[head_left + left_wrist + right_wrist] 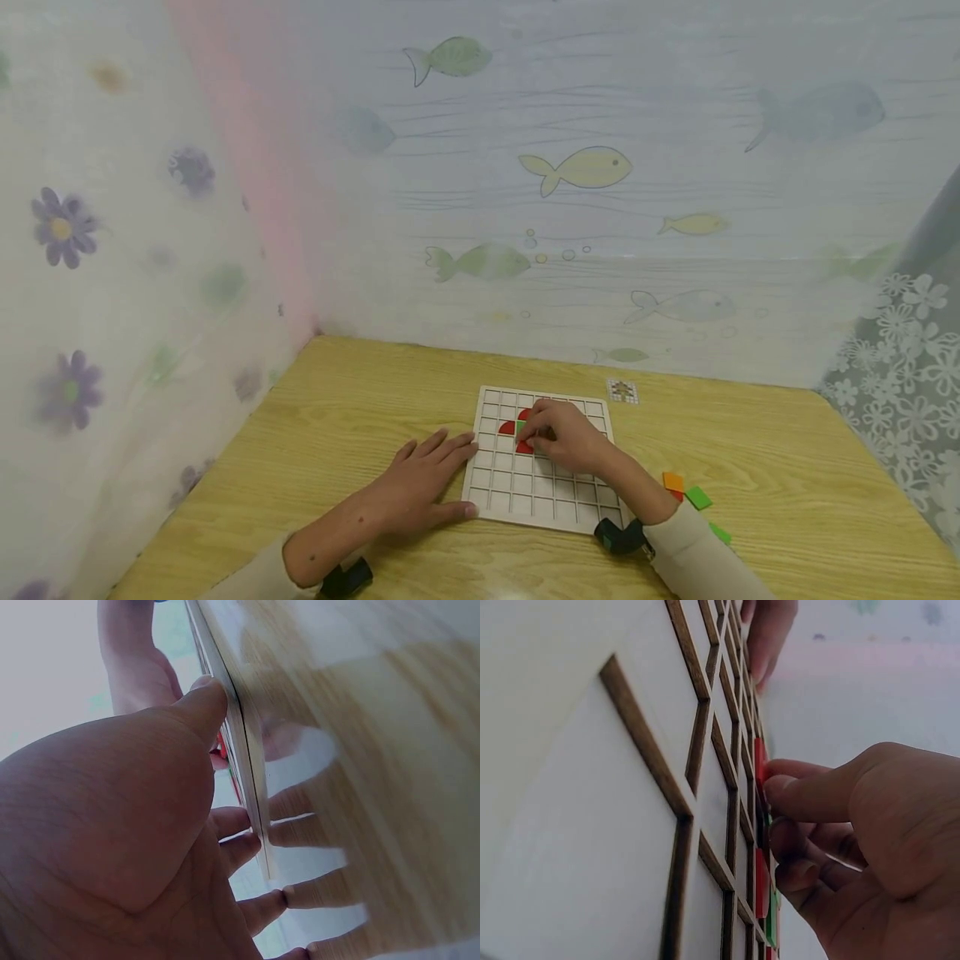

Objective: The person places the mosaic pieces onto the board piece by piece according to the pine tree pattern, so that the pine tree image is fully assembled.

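A white square board (pixel 501 482) with a raised grid lies on the table. My left hand (pixel 411 493) rests spread at its left edge; in the left wrist view its thumb and fingertips (pixel 240 851) touch that edge. Over the board's upper middle, my right hand (pixel 572 439) has thumb and fingers brought together at a red tile (pixel 760 761), which they seem to pinch at the grid. Around these fingers sit a rounded red tile (pixel 507 427), another red tile (pixel 524 413) and a green tile (pixel 521 427). The fingers partly cover the tiles.
Right of the board lie loose tiles: an orange tile (pixel 673 481) over a red one, a green tile (pixel 699 498), and another green tile (pixel 721 533) by the right sleeve. A small patterned card (pixel 622 391) lies beyond the board. Printed curtains (pixel 570 217) bound the wooden table.
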A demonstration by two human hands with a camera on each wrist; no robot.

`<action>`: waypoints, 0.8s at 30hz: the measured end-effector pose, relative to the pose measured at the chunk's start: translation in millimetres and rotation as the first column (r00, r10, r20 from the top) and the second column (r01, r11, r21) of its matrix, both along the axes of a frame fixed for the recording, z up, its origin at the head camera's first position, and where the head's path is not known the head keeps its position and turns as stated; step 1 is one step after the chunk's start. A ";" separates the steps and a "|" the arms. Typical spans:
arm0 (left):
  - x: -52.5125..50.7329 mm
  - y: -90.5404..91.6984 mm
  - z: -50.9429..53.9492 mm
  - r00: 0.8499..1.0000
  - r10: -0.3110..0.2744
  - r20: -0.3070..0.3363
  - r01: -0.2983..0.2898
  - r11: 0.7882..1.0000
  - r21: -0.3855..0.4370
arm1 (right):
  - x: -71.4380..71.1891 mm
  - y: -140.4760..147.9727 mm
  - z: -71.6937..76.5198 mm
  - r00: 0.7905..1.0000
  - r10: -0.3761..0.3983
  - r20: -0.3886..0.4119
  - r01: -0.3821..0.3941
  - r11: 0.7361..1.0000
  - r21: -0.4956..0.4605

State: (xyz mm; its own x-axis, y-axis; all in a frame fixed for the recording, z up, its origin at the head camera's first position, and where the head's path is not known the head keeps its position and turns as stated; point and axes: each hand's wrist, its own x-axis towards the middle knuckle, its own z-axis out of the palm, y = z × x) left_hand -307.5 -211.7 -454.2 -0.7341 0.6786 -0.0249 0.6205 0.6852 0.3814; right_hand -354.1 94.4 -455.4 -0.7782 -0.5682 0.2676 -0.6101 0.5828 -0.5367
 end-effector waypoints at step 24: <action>-0.6 1.8 1.0 1.000 0.011 0.001 -0.011 1.000 -0.005 | 34.4 44.0 12.1 0.988 -0.151 -0.029 0.150 0.988 -0.026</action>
State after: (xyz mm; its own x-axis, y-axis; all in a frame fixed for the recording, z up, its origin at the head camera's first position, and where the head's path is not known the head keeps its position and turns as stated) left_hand -308.0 -209.9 -453.2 -0.7417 0.6701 -0.0291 0.6122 0.6941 0.3788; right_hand -319.7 138.3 -443.3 -0.8455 -0.4387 0.3045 -0.5329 0.6566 -0.5337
